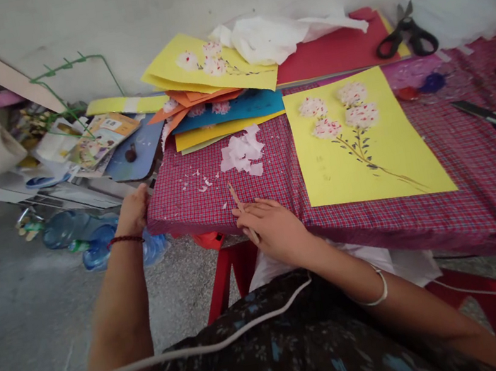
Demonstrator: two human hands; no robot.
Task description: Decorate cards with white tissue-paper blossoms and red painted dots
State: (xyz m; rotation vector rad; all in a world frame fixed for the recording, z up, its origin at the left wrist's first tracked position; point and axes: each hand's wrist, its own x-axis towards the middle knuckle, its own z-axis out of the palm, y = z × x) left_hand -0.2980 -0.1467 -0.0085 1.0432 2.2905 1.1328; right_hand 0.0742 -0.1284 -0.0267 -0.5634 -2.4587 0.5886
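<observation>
Stick [236,198], slim, pale brown: grasped in fingers of right hand [278,231] at front edge of table [345,219]. Long axis runs away from body, far tip leaning slightly left, toward loose whitish scraps [242,151]. Left hand [134,208] at table's left edge; cannot tell whether fingers grip. Between hands, open checked cloth [174,205], few flecks [202,184]. Yellow flower picture [322,172] bounds right side; stacked coloured sheets [235,110] beyond scraps.
</observation>
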